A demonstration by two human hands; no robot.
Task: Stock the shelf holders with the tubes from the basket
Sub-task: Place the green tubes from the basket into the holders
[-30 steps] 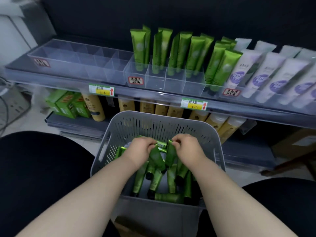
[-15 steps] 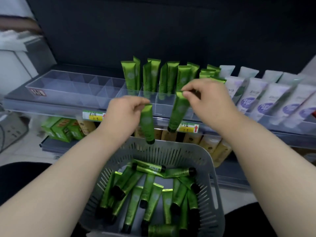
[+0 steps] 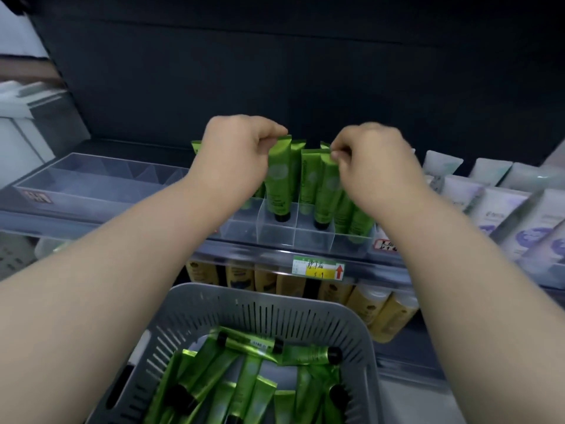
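My left hand [image 3: 235,154] pinches the crimped top of a green tube [image 3: 278,182], cap down inside a clear holder compartment [image 3: 276,234]. My right hand [image 3: 376,166] pinches the top of a second green tube [image 3: 328,194], cap down in the neighbouring compartment [image 3: 315,240]. More green tubes stand behind and to the right in the holder. Below, a grey slotted basket [image 3: 275,313] holds several green tubes [image 3: 244,384] lying loose.
An unfilled clear divider tray [image 3: 91,182] sits at the shelf's left. White and purple tubes [image 3: 495,203] fill holders on the right. Yellow bottles [image 3: 330,289] line the lower shelf, behind a price label [image 3: 318,267]. A dark back panel rises behind the shelf.
Both hands lifted a green tube each from the basket up to the shelf, and the tubes now stand cap down in adjacent front compartments.
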